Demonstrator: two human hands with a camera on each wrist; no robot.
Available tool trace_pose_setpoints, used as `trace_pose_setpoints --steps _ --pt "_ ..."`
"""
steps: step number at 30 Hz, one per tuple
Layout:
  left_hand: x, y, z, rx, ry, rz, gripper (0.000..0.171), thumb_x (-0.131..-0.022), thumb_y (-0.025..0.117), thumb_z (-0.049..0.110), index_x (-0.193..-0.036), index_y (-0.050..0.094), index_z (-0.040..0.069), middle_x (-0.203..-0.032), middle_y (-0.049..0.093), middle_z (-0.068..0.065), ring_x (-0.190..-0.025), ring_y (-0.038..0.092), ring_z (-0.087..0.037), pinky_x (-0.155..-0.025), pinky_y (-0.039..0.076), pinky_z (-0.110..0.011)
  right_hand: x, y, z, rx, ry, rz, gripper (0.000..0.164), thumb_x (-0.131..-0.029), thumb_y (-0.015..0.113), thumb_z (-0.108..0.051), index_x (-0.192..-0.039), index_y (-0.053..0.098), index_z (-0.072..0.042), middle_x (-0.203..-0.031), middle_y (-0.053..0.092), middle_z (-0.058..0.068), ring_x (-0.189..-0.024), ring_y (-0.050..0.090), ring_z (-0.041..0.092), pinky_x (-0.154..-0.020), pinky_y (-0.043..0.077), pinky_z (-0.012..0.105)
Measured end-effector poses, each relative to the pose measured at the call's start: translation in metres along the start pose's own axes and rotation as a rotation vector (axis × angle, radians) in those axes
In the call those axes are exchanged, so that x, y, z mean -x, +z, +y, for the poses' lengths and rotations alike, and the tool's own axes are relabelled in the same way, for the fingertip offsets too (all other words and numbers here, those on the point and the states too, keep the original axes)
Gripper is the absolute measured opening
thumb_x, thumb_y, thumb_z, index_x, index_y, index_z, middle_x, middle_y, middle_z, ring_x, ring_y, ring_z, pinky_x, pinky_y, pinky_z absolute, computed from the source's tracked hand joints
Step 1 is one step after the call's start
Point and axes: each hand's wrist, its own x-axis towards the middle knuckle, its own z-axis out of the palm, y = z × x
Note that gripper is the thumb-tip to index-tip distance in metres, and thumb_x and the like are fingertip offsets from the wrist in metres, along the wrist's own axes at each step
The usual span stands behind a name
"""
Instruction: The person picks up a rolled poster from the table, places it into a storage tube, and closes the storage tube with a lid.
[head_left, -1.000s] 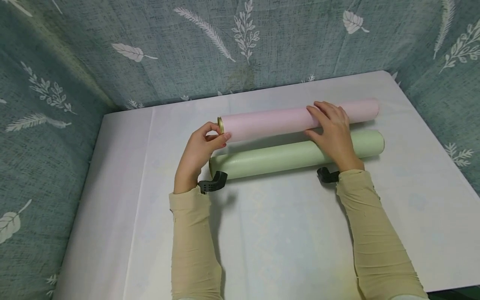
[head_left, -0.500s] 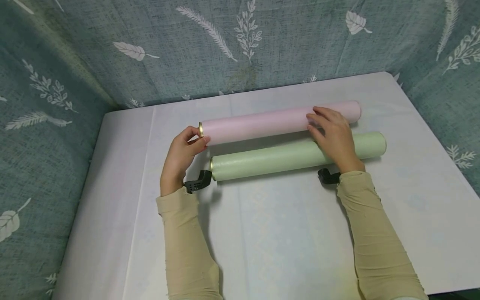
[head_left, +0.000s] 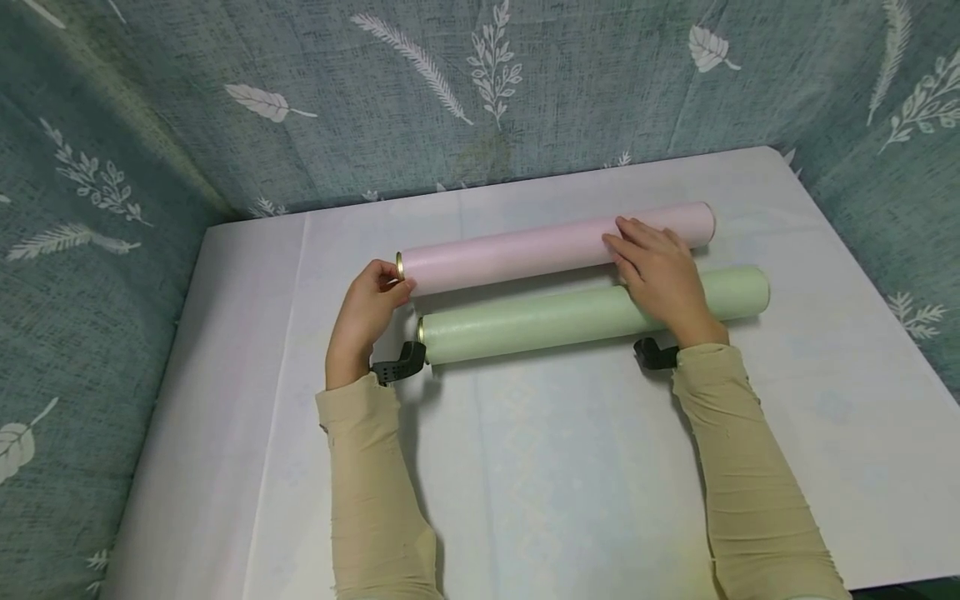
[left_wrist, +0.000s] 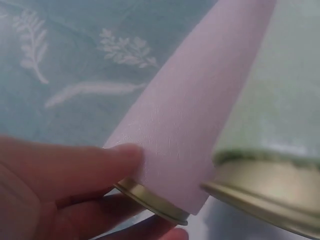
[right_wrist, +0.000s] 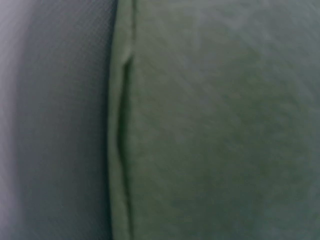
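A long pink cardboard tube [head_left: 510, 257] with a gold metal rim lies across the far part of the table. Parallel to it, closer to the person, is a similar green cardboard tube [head_left: 525, 323]. My left hand [head_left: 362, 312] pinches the pink tube's left end; the left wrist view shows the thumb on the wall and fingers by the gold rim [left_wrist: 152, 202]. Reaching over the green tube, my right hand [head_left: 667, 279] rests its fairly straight fingers on the pink tube's right part. A blurred close-up of the green tube [right_wrist: 215, 125] fills most of the right wrist view.
A white cloth covers the table [head_left: 555, 467]. Blue-green curtains [head_left: 570, 92] with white leaf prints stand behind and beside it. The black wrist mounts [head_left: 401, 364] sit close to the green tube's near side.
Over the second, the pink tube has slid left together with my left hand. My right hand has stayed near its place, its fingers shifting slightly left and lying flatter. The green tube stays put.
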Motion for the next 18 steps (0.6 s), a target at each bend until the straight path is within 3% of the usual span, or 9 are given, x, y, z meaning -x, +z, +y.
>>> trace_pose_setpoints --steps 4,11,16,18 --pt "-0.003 -0.001 -0.006 -0.035 -0.029 -0.005 0.034 -0.088 0.057 0.029 -0.108 0.043 0.005 -0.120 0.049 -0.007 -0.106 0.048 -0.019 -0.088 0.038 -0.037 0.000 0.000 -0.001 0.015 -0.012 -0.028 0.039 -0.095 0.040 -0.030 -0.128 0.050 -0.012 -0.137 0.039 0.006 -0.128 0.031 0.022 -0.106 0.014 0.042" --pt "-0.013 0.003 -0.016 -0.009 -0.048 -0.019 0.034 -0.088 0.056 0.027 -0.109 0.041 0.004 -0.124 0.048 -0.010 -0.103 0.050 -0.023 -0.087 0.039 -0.037 -0.003 0.001 -0.001 0.002 0.004 -0.032 0.041 -0.095 0.040 -0.035 -0.125 0.053 -0.010 -0.136 0.041 0.005 -0.126 0.033 0.022 -0.106 0.012 0.041" --pt "-0.012 0.001 -0.015 -0.076 -0.080 -0.028 0.044 -0.088 0.053 0.040 -0.116 0.044 0.007 -0.121 0.048 -0.008 -0.098 0.050 -0.025 -0.083 0.039 -0.036 -0.004 0.002 0.002 -0.081 0.033 -0.045 0.041 -0.096 0.038 -0.033 -0.124 0.053 -0.008 -0.135 0.042 0.006 -0.126 0.034 0.022 -0.105 0.015 0.044" --pt "-0.008 -0.002 -0.013 -0.110 -0.081 -0.029 0.051 -0.087 0.051 0.045 -0.122 0.044 0.009 -0.123 0.047 -0.009 -0.104 0.047 -0.025 -0.086 0.038 -0.039 -0.003 0.001 0.003 -0.124 0.048 -0.066 0.042 -0.096 0.037 -0.032 -0.126 0.051 -0.007 -0.136 0.041 0.007 -0.127 0.033 0.024 -0.105 0.014 0.045"
